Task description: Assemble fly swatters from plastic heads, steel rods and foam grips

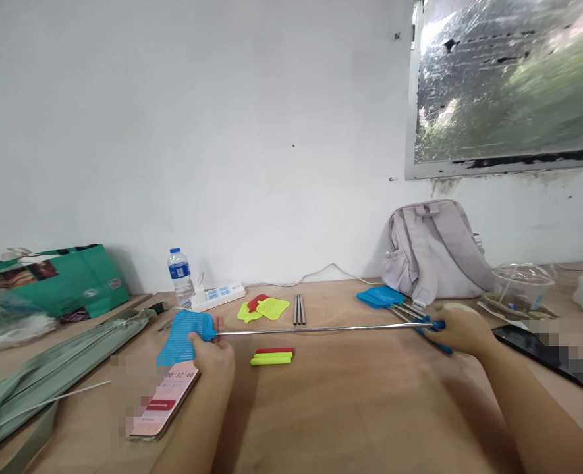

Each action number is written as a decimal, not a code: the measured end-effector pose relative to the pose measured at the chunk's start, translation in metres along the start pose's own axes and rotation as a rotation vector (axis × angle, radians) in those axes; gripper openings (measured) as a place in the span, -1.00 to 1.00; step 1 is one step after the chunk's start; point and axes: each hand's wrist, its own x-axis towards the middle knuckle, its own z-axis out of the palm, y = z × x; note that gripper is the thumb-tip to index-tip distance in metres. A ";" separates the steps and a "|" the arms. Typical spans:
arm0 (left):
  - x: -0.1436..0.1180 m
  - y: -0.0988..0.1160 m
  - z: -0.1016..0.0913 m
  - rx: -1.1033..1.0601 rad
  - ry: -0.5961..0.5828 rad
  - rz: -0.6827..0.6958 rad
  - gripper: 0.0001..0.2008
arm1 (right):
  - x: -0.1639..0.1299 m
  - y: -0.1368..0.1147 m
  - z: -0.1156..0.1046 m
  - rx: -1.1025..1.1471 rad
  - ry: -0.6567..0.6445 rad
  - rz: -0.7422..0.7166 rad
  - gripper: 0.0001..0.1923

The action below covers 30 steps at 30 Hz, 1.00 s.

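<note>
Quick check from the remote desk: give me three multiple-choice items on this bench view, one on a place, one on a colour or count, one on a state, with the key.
1. Where do the loose coloured handles lie?
A. on the table, just nearer the person than the extended rod
B. on the backpack
C. under the phone

2. What colour is the swatter head at the left hand?
A. red
B. blue
C. yellow

3. How is the blue swatter held?
A. flat on the table, untouched
B. in one hand only
C. stretched between both hands

Key: 1 A, the red and yellow-green handles sit on the wood just below the rod. 2 B, the mesh by the left hand is blue. 3 C, the left hand grips at the head end and the right hand grips the blue handle.
</note>
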 end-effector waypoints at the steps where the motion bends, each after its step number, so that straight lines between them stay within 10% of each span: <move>1: -0.002 -0.004 -0.001 0.014 0.010 -0.011 -0.71 | 0.001 -0.006 0.000 -0.013 -0.019 -0.024 -0.77; 30: -0.042 -0.020 0.005 0.072 0.019 -0.094 -0.79 | -0.007 -0.106 -0.002 0.066 -0.066 -0.087 -0.78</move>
